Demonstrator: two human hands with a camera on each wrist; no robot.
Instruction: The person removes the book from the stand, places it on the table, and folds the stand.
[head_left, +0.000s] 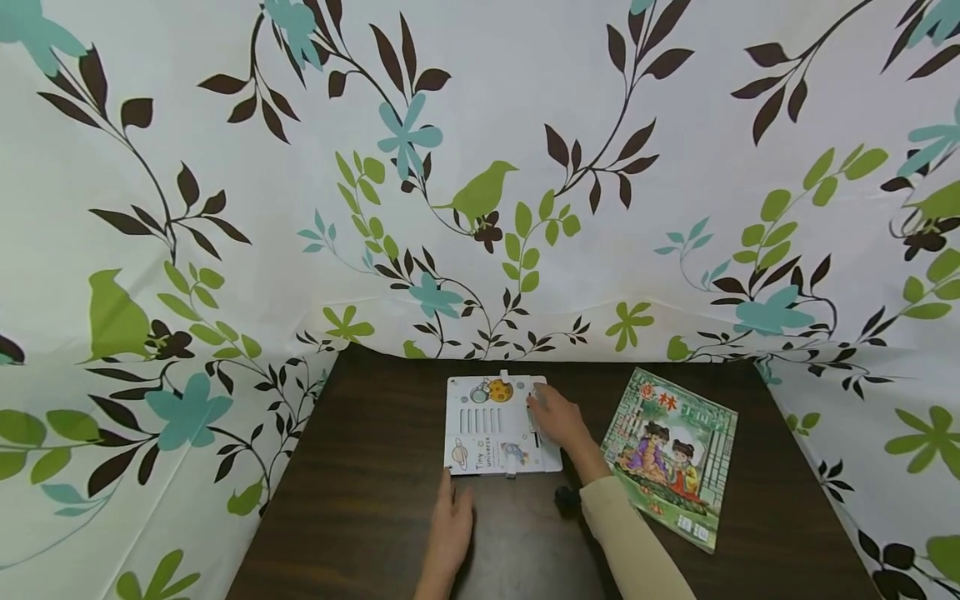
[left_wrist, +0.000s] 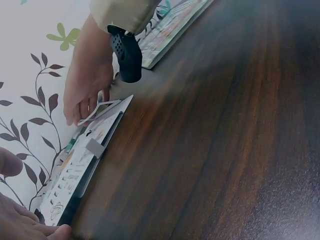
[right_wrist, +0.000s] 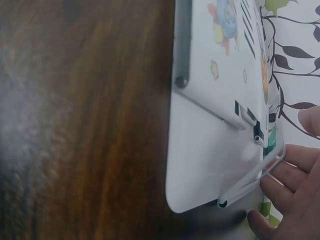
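Note:
A white book stand (head_left: pixel 480 446) printed with planets and "Tiny universe" lies on the dark table in the head view. At its right side my right hand (head_left: pixel 557 417) has its fingers hooked behind a thin white bracket (right_wrist: pixel 247 178), which stands up from the panel in the right wrist view. My left hand (head_left: pixel 450 525) is at the near left corner, index finger reaching toward the edge. In the left wrist view that hand's thumb (left_wrist: pixel 61 232) lies right by the stand's corner.
A colourful magazine (head_left: pixel 667 458) with two cartoon figures lies right of the stand, beside my right forearm. A black device (left_wrist: pixel 129 57) sits on my right wrist. Behind the dark wooden table (head_left: pixel 360 467) hangs a leaf-patterned cloth (head_left: pixel 480 275).

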